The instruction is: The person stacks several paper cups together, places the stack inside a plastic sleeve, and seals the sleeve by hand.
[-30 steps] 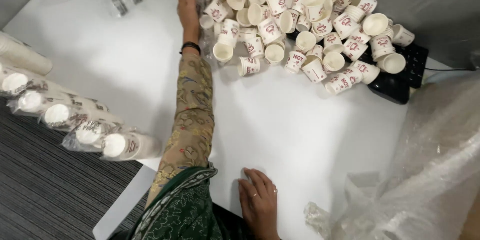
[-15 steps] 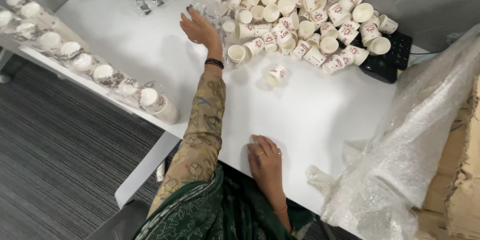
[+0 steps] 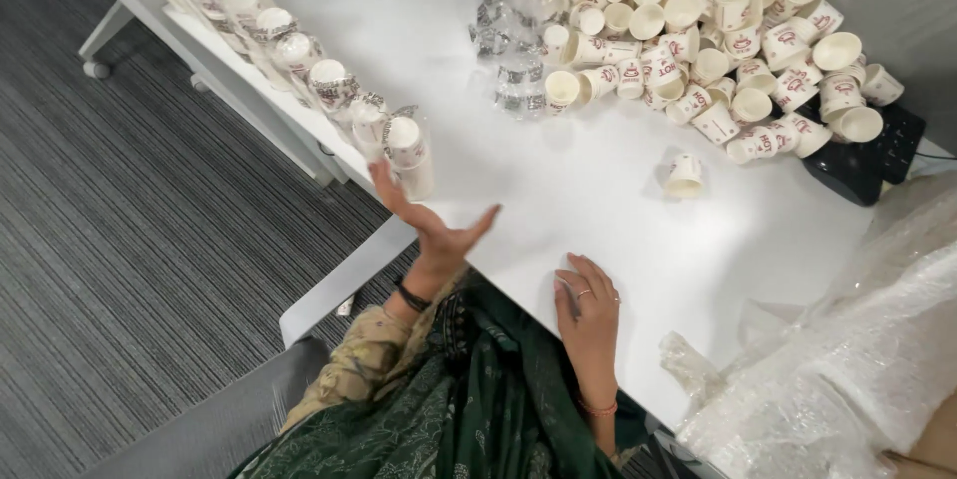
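Here, your table (image 3: 618, 230) runs out of view at the top and the right, and the plastic sheeting (image 3: 847, 359) at the lower right covers its corner and is itself cut off by the edge. The cup pile (image 3: 698, 30) at the far side is cropped along the top, so you cannot count it. A black device (image 3: 867, 160) shows only partly from under the pile's right end. The wrapped cup stacks (image 3: 299, 60) along the left edge blur toward the top corner. Clear wrappers (image 3: 498, 50) lie beside the pile, hard to make out against the white.

Your left hand (image 3: 429, 220) is raised at the near-left edge, palm up, fingers spread wide, holding nothing; its fingertips sit just beside the nearest wrapped stack, and you cannot tell whether they touch it. Your right hand (image 3: 588, 305) lies flat on the table's near edge, fingers loosely extended, gripping nothing. One lone cup (image 3: 684, 176) lies on its side between that hand and the pile, well apart from both hands.
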